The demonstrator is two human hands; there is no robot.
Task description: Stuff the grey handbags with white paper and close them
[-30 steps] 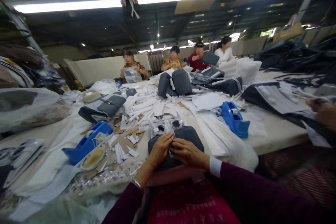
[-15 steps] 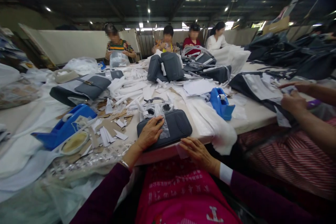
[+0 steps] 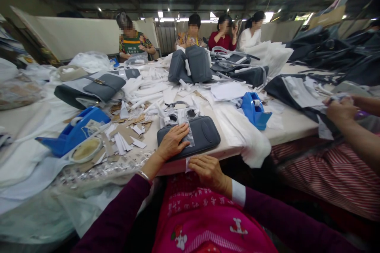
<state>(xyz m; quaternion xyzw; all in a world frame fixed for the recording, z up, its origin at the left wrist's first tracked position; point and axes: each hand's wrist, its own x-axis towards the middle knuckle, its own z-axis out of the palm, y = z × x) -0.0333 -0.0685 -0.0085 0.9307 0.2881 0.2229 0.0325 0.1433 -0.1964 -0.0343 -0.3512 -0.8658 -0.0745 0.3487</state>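
Observation:
A dark grey handbag (image 3: 206, 136) lies flat at the table's front edge, its handle and metal rings covered in clear plastic at the far side. A translucent plastic strip (image 3: 191, 133) runs down over the bag's face. My left hand (image 3: 174, 141) rests flat on the bag beside that strip, fingers stretched out. Just below the bag, at the table edge, my right hand (image 3: 209, 172) has its fingers pressed together on a small white piece (image 3: 187, 164). Whether that piece is paper or tape I cannot tell.
Blue tape dispensers stand left (image 3: 74, 130) and right (image 3: 255, 110). Card and paper scraps (image 3: 124, 138) lie left of the bag. More dark bags (image 3: 196, 65) stand beyond. A co-worker's hands (image 3: 341, 112) work at the right, and several people sit across the table (image 3: 285, 130).
My right hand has moved left along the table edge, from the bag's lower right corner to below its middle. The left hand stays on the bag, its thumb now spread further out.

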